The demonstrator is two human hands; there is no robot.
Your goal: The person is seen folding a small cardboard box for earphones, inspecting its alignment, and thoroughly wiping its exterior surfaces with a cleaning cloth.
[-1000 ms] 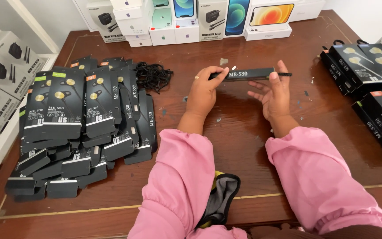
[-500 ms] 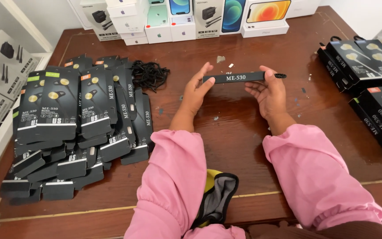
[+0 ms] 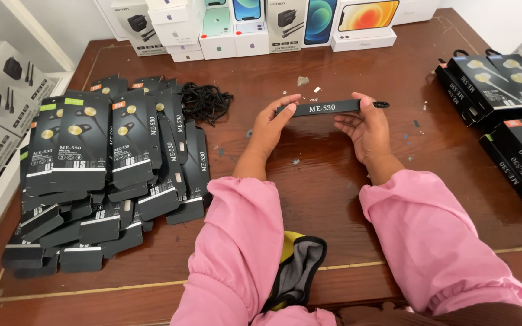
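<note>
We hold the slim black box [image 3: 326,108] endwise: left hand [image 3: 271,127] and right hand [image 3: 367,127], both grips pinching it above the bench [image 3: 309,181].

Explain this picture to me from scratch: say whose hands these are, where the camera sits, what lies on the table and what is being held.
There is no machine here: a person in pink sleeves works with bare hands. The single view comes from a camera worn on that person's head, looking down, so the arms reach in from the bottom edge.

The left hand and the right hand hold a slim black box by its two ends, seen edge-on above the brown wooden table.

To the left lies a big heap of flat black earphone packages, with a tangle of black cords behind it. More black packages lie at the right edge. Along the far edge stand white phone and charger boxes. Small scraps dot the wood. A black and yellow cloth lies in the person's lap.
</note>
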